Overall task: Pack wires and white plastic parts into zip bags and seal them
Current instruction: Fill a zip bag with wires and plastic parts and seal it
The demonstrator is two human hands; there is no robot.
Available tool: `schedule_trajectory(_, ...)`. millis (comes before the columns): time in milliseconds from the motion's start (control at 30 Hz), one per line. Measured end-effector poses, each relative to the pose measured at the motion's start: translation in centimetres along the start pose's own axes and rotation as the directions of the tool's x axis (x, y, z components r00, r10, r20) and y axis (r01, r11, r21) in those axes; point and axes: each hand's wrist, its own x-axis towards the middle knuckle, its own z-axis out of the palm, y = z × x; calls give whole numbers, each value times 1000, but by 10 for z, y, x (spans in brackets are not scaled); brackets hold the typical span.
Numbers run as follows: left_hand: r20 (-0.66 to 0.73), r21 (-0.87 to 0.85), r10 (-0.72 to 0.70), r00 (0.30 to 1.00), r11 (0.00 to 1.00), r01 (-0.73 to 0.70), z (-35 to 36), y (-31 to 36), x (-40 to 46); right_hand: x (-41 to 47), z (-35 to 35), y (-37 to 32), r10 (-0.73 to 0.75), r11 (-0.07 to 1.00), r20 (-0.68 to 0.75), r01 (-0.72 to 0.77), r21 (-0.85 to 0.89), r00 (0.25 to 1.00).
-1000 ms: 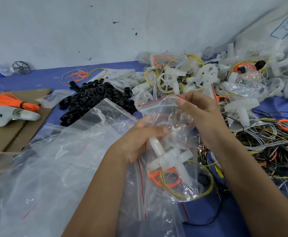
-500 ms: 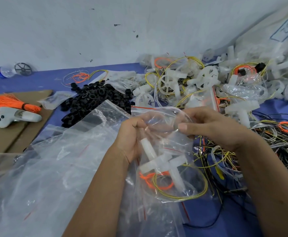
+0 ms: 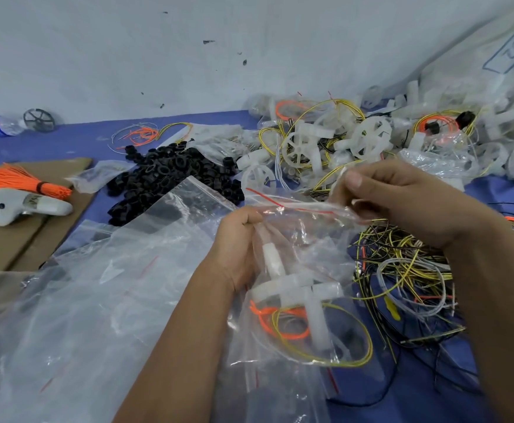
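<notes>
A clear zip bag [image 3: 304, 248] with a red-lined top hangs between my hands at centre. Inside it lie a white plastic cross-shaped part [image 3: 307, 297] and coiled orange and yellow wires [image 3: 325, 346]. My left hand [image 3: 237, 248] grips the bag's left side near the top. At the right end of the zip strip, my right hand [image 3: 402, 196] pinches the bag between thumb and fingers. The zip strip [image 3: 298, 206] runs stretched between the two hands.
Empty zip bags [image 3: 81, 300] are heaped at the lower left. Black rings [image 3: 170, 178] lie behind them. White wheel parts and wires [image 3: 356, 141] pile up at the back right, and tangled wires [image 3: 408, 270] lie to the right. On cardboard at the left rest a white controller [image 3: 20, 206] and an orange bundle [image 3: 14, 178].
My right hand has moved right along the bag's top, drawing the zip strip out flat. My left hand has shifted up to the bag's top left. The bag sits slightly lower.
</notes>
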Motion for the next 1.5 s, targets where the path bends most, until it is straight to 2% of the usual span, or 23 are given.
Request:
schedule_trajectory(67,-4,-63,22,1000,998,-22,-2,3,1,1,-2,2,24,1000,81,-24,0,996)
schedule_trajectory(133,66,-44,41,997,998,-38,-2,6,-1,3,-2,4,64,997,80,-61,-40,995)
schedule_trajectory(200,108,73,51,993,996,-59,-2,3,-2,8,1,7,61,996,-22,-62,-61,998)
schedule_trajectory(267,77,247,28,997,968,-46,-2,-3,-3,14,8,11,11,996,-135,-23,-84,991)
schedule_trajectory(333,67,330,-8,998,944,-15,-2,-5,-6,19,14,13,-38,990,-248,4,-138,968)
schedule_trajectory(500,307,346,-36,951,935,-77,-4,5,-15,25,19,22,-91,972,-510,-34,-230,855)
schedule_trajectory(600,364,300,-29,931,950,-88,-1,5,-16,27,19,23,-131,956,-559,-46,-291,819)
schedule_trajectory(667,322,229,23,947,968,-101,2,4,-13,26,20,23,-106,981,-540,-2,-196,835)
schedule_trajectory(733,219,131,110,970,981,-140,1,3,-7,22,25,24,-69,995,-458,28,-96,886)
schedule_trajectory(867,46,1,196,979,980,-197,1,6,-2,15,38,34,23,1000,-345,-28,-9,938)
schedule_trajectory(967,12,-133,204,979,971,-200,0,9,-3,11,34,39,78,989,-273,-40,143,959)
schedule_trajectory(1067,24,-111,217,976,971,-214,1,8,-3,5,23,45,120,954,-130,-78,290,984)
schedule_trajectory(1133,-5,-88,212,977,973,-211,1,8,-3,2,18,46,113,945,-146,-61,321,983)
schedule_trajectory(1233,-56,-51,168,984,984,-171,0,8,-3,1,14,46,104,920,-276,13,391,955)
schedule_trajectory(1300,-41,-35,166,985,985,-167,2,7,-4,3,15,46,107,901,-359,62,429,927)
schedule_trajectory(1400,-29,28,131,991,991,-130,5,6,-4,5,18,47,85,938,-415,68,341,906)
schedule_trajectory(1500,-87,128,114,990,987,-102,4,3,-3,4,18,47,69,958,-381,46,284,922)
